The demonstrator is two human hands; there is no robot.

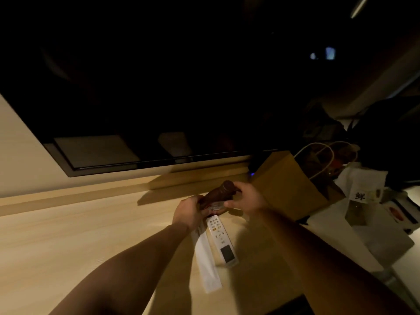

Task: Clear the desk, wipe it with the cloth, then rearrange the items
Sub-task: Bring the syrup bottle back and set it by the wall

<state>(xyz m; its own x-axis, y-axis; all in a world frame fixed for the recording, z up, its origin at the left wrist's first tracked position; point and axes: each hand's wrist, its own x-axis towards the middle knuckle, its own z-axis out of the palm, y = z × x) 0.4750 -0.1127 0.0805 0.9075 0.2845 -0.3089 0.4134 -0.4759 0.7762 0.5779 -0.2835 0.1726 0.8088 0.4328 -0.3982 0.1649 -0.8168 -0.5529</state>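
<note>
Both hands hold a dark brown bottle (221, 192) tilted above the light wooden desk (68, 235). My left hand (188, 213) grips its lower end, where a pale label shows. My right hand (246, 196) holds the upper part near the cap. Just below the hands a white remote control (222, 241) lies on the desk. Beside it on the left is a long white paper sleeve (208, 267). No cloth is visible.
A large dark TV screen (159, 98) hangs on the wall behind the desk. A brown paper bag (293, 189) with white handles stands at the right, next to white packets (363, 196) and papers. The room is dim.
</note>
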